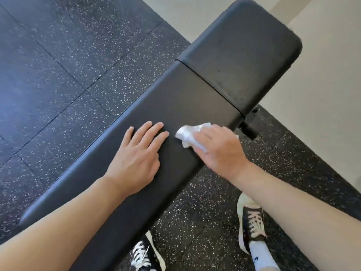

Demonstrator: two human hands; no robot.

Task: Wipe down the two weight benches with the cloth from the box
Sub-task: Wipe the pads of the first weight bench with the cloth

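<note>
Mid-wipe on one bench: right hand grasps the cloth, left hand flat, released (next stroke needs the seat end).

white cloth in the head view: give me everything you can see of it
The cloth is white, thin and crumpled into a loose wad, blurred in this frame, so its weave and dampness cannot be told. It lies on the black padded top of the weight bench, near the seam between the long pad and the wider end pad. The right hand lies over it, covering its right part; only the bunched left end sticks out. The left hand rests flat on the pad beside it, not touching it.
</note>
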